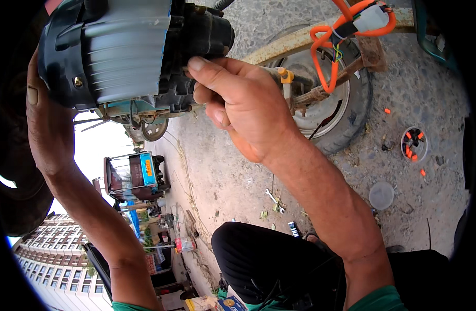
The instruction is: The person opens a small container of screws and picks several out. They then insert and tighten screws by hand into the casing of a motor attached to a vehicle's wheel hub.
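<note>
An electric motor [126, 49] with a silver ribbed body and a black end cover fills the upper left. My left hand [49, 119] cups the outer side of that cover, its fingers partly hidden behind it. On the motor's right side sits a dark, dirty housing [207, 39]. My right hand [238, 96] is closed at the edge of this housing, thumb against bent fingers in a pinch. Whatever lies between those fingertips is too small or hidden to name.
A bundled orange cable [328, 49] hangs near a wheel [347, 103] and rusty axle. On the ground lie a wrench [275, 201], a tube [294, 229], a clear tub [424, 150] of orange and black pieces, and a round lid [381, 195]. A blue-fronted vehicle [137, 176] stands beyond.
</note>
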The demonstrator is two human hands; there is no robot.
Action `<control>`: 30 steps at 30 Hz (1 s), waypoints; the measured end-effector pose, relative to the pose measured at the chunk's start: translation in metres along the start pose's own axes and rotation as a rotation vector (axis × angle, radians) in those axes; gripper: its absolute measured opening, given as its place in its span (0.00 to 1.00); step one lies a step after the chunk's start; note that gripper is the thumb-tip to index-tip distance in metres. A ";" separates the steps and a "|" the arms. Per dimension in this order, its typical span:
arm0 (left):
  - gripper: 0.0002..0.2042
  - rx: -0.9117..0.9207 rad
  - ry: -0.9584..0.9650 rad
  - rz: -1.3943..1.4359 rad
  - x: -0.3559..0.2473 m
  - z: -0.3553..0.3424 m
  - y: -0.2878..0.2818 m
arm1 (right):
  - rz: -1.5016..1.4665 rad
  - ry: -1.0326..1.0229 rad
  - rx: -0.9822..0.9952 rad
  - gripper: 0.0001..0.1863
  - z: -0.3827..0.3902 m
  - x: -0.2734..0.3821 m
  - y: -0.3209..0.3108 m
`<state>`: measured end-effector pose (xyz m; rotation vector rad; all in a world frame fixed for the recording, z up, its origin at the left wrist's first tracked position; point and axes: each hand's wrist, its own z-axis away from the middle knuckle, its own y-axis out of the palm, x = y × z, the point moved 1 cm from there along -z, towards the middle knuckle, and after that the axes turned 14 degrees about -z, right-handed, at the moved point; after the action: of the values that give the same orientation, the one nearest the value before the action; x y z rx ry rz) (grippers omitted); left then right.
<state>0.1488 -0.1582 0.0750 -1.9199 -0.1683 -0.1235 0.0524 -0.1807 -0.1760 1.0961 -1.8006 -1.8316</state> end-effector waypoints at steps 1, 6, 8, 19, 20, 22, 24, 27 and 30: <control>0.31 0.050 -0.052 0.190 0.013 -0.006 -0.002 | -0.003 0.003 0.003 0.11 0.000 0.001 0.000; 0.25 0.205 -0.137 0.548 0.039 -0.020 -0.018 | 0.001 0.033 0.010 0.11 -0.002 -0.002 0.000; 0.23 0.162 -0.140 0.528 0.031 -0.020 -0.014 | 0.008 0.037 0.011 0.11 -0.003 -0.003 -0.001; 0.23 0.193 -0.120 0.631 0.026 -0.023 -0.008 | 0.106 -0.002 0.000 0.14 -0.002 -0.001 -0.001; 0.23 0.156 -0.140 0.633 0.030 -0.023 -0.010 | 0.132 0.003 -0.001 0.14 -0.003 -0.001 -0.001; 0.25 0.234 -0.096 0.648 0.036 -0.023 -0.012 | 0.162 0.002 0.014 0.15 -0.003 0.000 -0.001; 0.27 0.274 -0.073 0.654 0.042 -0.023 -0.014 | 0.165 0.004 0.018 0.16 -0.003 0.001 0.000; 0.28 0.257 -0.088 0.649 0.045 -0.023 -0.012 | 0.119 0.001 0.016 0.17 -0.003 0.001 0.004; 0.28 0.229 -0.116 0.648 0.045 -0.021 -0.012 | 0.120 -0.021 0.021 0.17 -0.001 -0.002 0.005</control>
<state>0.1904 -0.1712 0.1009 -1.6667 0.3514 0.4237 0.0530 -0.1806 -0.1709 0.9575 -1.8589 -1.7641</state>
